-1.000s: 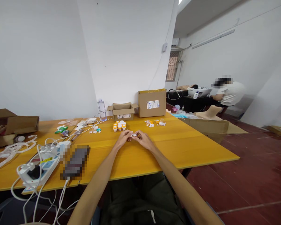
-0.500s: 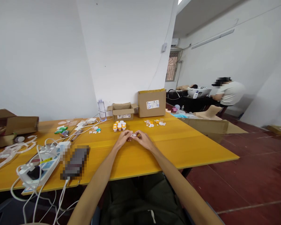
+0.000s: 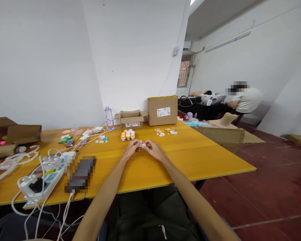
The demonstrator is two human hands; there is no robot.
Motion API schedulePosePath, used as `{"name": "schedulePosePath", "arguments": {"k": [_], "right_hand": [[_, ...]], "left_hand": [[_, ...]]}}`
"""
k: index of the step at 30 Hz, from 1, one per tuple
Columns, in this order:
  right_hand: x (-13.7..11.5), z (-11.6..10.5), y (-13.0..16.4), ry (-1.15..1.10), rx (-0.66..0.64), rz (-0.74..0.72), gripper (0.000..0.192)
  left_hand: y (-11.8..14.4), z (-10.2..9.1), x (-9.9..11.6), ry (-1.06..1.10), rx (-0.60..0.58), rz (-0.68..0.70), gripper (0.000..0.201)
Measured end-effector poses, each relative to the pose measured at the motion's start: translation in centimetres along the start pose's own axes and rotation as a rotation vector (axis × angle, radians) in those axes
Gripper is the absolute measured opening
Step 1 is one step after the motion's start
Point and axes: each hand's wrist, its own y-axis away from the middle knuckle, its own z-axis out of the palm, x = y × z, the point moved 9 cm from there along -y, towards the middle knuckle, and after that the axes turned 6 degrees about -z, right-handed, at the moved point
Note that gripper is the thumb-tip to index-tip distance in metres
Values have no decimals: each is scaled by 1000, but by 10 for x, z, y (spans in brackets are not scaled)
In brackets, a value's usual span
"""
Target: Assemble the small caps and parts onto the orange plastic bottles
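My left hand [image 3: 132,147] and my right hand [image 3: 153,149] meet over the middle of the yellow table [image 3: 190,154]. Together they pinch one small white and orange piece [image 3: 143,144] between their fingertips; most of it is hidden by my fingers. Just beyond my hands stands a cluster of small orange-and-white vials [image 3: 128,134]. Loose white caps and small parts [image 3: 165,132] lie to the right of that cluster.
Two cardboard boxes [image 3: 162,110] and a clear water bottle [image 3: 109,117] stand at the far edge. A power strip with white cables [image 3: 43,174] covers the near left, beside more boxes [image 3: 15,134]. Another person [image 3: 244,100] sits at a desk far right.
My hands stay put on the small piece. At the far left, a hand seen earlier by the open box is gone.
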Motion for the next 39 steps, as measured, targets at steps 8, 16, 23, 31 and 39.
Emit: {"name": "schedulePosePath", "arguments": {"k": [8,16,23,31,39], "right_hand": [[0,-1,0,31,5,-4,30],[-2,-1,-1,34,-3,-27,29],[-3,-1,0,49,-14,-16,33],[-5,-1,0,20,-17,-11,30],[1,3,-1,-62,-1,-9,29]], "left_hand": [[-3,-2,-4,-8,0,4,42],[-1,-1,-1,8,-6,0,41],[-1,-1,-3,1,-2,-7,41],[1,1,2,-2,-8,9,45],[0,0,0,-23,-6,1,46]]}}
